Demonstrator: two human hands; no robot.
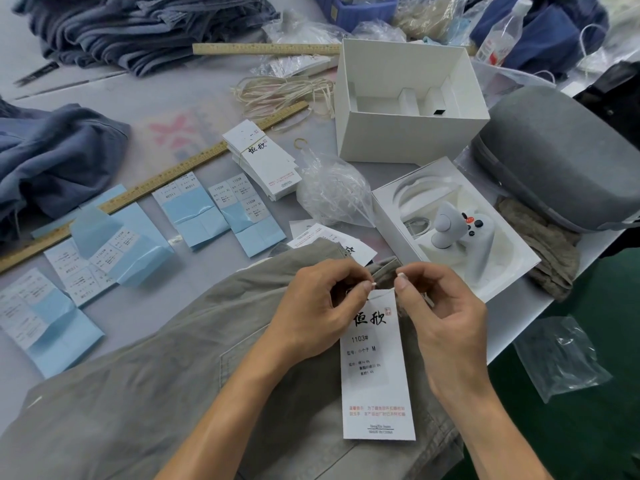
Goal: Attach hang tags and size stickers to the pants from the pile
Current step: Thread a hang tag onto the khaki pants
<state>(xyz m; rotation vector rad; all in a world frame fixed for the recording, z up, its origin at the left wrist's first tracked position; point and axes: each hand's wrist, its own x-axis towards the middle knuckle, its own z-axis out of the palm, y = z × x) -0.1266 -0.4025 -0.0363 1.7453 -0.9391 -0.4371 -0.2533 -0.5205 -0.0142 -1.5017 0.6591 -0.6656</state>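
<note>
Grey-green pants (166, 368) lie spread on the table in front of me. A white hang tag (375, 368) marked 1103# and M rests on them near the waistband. My left hand (318, 306) and my right hand (440, 306) each pinch an end of the tag's thin string (382, 289) at the tag's top edge. A stack of spare hang tags (263, 161) bound with a rubber band lies farther back. Blue-backed size sticker sheets (194, 209) lie in a row to the left.
A pile of blue pants (138, 26) sits at the back left, with more blue cloth (55, 157) at the left. Two wooden rulers (166, 178), a string bundle (284, 93), a white open box (408, 98), a controller tray (457, 230) and a grey case (561, 157) crowd the table.
</note>
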